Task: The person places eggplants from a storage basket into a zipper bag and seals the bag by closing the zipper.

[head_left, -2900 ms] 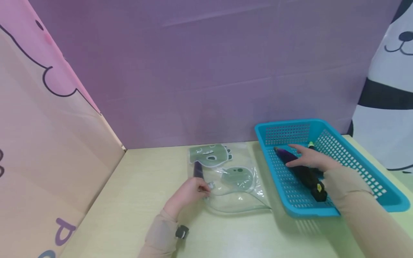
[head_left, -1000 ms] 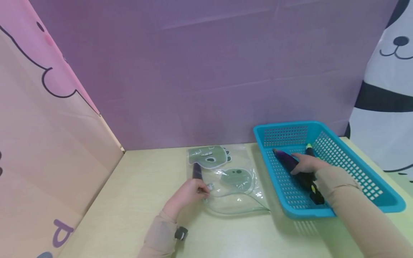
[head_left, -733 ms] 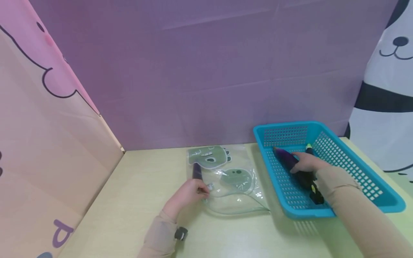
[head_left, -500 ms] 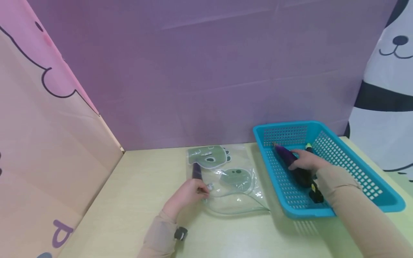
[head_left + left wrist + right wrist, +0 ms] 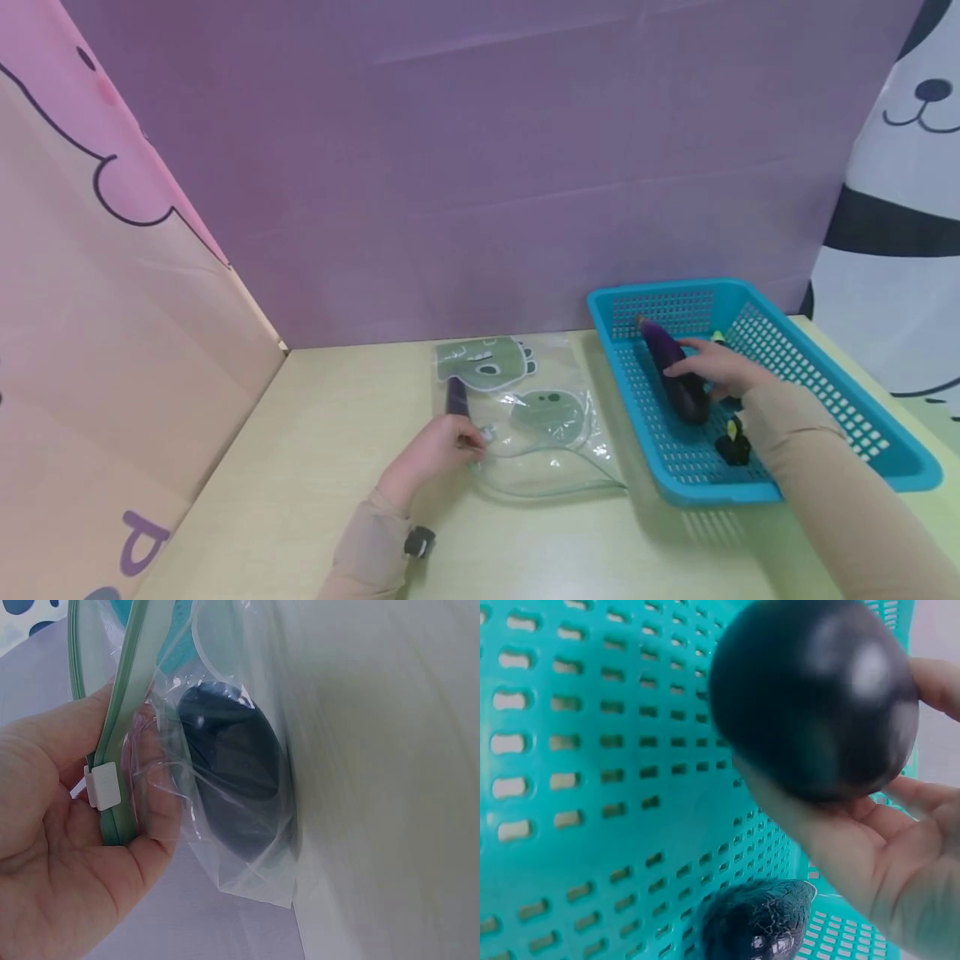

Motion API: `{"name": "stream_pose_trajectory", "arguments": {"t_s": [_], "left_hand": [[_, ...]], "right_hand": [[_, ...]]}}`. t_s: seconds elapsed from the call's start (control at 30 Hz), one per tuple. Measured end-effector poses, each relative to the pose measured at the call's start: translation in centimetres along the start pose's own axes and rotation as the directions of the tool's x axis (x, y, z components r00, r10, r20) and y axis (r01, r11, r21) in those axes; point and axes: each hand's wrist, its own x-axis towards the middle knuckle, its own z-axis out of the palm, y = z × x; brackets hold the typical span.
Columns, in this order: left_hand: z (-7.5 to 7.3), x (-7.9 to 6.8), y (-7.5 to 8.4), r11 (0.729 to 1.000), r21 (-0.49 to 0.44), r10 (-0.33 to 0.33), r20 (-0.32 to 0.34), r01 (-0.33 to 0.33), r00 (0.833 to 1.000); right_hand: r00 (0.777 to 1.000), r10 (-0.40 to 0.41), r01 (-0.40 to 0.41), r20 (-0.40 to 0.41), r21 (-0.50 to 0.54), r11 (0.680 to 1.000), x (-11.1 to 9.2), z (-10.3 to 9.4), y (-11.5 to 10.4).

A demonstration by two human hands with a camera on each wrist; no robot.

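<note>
My left hand (image 5: 435,454) pinches the open edge of a clear zip bag (image 5: 585,358) printed with green cartoon figures. In the left wrist view, green zip strips with a white slider (image 5: 105,786) lie between its thumb and fingers. Inside the bag is a dark purple eggplant (image 5: 232,765), partly hidden by the hand in the head view. My right hand (image 5: 712,367) grips another dark purple eggplant (image 5: 675,375) over the blue basket (image 5: 675,492), thumb and fingers around it. Below it in the right wrist view lies a dark, wrinkled-skinned item (image 5: 757,922).
A dark item with a pale green end (image 5: 717,337) lies in the basket behind the right hand. The basket stands on the table (image 5: 300,467), right of the bag. A purple backdrop (image 5: 450,167) rises behind both. Small black devices sit at both wrists.
My right hand went from spread fingers over the eggplant to gripping it. The eggplant has shifted up and away toward the basket's back. The left hand stays at the bag's edge.
</note>
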Motion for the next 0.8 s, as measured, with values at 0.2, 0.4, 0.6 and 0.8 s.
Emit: {"name": "stream_pose_trajectory", "arguments": {"t_s": [0.2, 0.4, 0.6, 0.8], "left_hand": [[-0.01, 0.01, -0.07, 1.0, 0.002, -0.002, 0.001, 0.002, 1.0], [-0.05, -0.1, 0.07, 1.0, 0.004, -0.016, -0.005, 0.016, 1.0], [-0.1, -0.19, 0.28, 1.0, -0.001, -0.031, -0.003, 0.031, 1.0], [-0.17, -0.12, 0.4, 1.0, 0.003, -0.021, -0.006, 0.021, 1.0]], "right_hand": [[0.999, -0.009, 0.006, 0.034, 0.086, 0.996, 0.08, -0.22, 0.07], [0.997, -0.028, 0.015, 0.067, 0.192, 0.981, -0.05, -0.3, -0.16], [0.993, -0.067, 0.04, 0.099, 0.247, 0.968, -0.21, -0.35, -0.2], [0.99, -0.092, 0.06, 0.108, 0.272, 0.961, -0.18, -0.44, -0.17]]}}
